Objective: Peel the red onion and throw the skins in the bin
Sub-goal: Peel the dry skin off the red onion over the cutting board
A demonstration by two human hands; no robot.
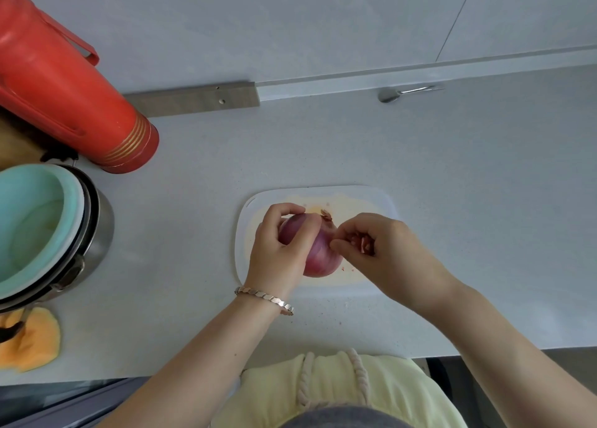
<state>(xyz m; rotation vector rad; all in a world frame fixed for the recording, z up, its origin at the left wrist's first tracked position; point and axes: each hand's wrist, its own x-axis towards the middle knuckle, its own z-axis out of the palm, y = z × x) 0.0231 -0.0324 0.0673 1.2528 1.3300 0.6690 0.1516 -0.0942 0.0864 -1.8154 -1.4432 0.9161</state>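
Observation:
A red onion (318, 256) rests on a white cutting board (371, 201) in the middle of the counter. My left hand (277, 250) wraps around its left side and holds it steady. My right hand (384, 250) is at the onion's right side, fingers pinched on small reddish-brown pieces of skin (365, 245). A dry tuft of skin (327, 215) sticks up at the onion's far end. Tiny skin flakes (345, 269) lie on the board. The metal bin (97, 233) with a pale green liner (35, 220) stands open at the left.
A red thermos (64, 88) leans at the far left, behind the bin. An orange cloth (32, 340) lies at the counter's front left. A metal spoon (403, 92) sits by the back wall. The counter's front edge runs just under my forearms.

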